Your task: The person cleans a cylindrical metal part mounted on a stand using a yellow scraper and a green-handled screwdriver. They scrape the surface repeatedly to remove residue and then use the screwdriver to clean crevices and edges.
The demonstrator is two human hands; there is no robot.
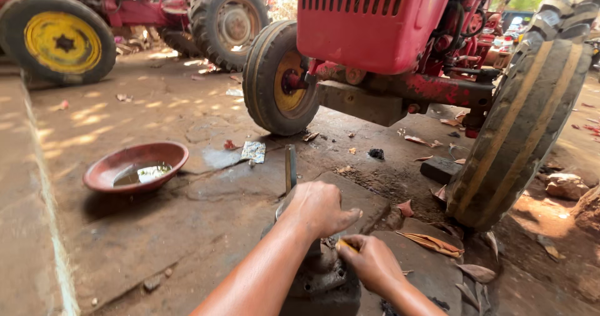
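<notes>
Head view: left hand (320,208) clenched around a metal tool (290,168) atop the grimy machine part (322,277) at near centre; right hand (370,263) pinches a small yellowish piece (347,246) against it. Far left, a red bowl (100,171) holds shallow liquid (142,174).

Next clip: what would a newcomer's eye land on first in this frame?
The red tractor front fills the top centre, with its big worn tyre at the right. Low in the middle, the left hand grips a metal tool that stands upright over a greasy metal part, while the right hand pinches a small yellowish piece against that part. At the left a reddish bowl of liquid sits on the oily ground.
</notes>
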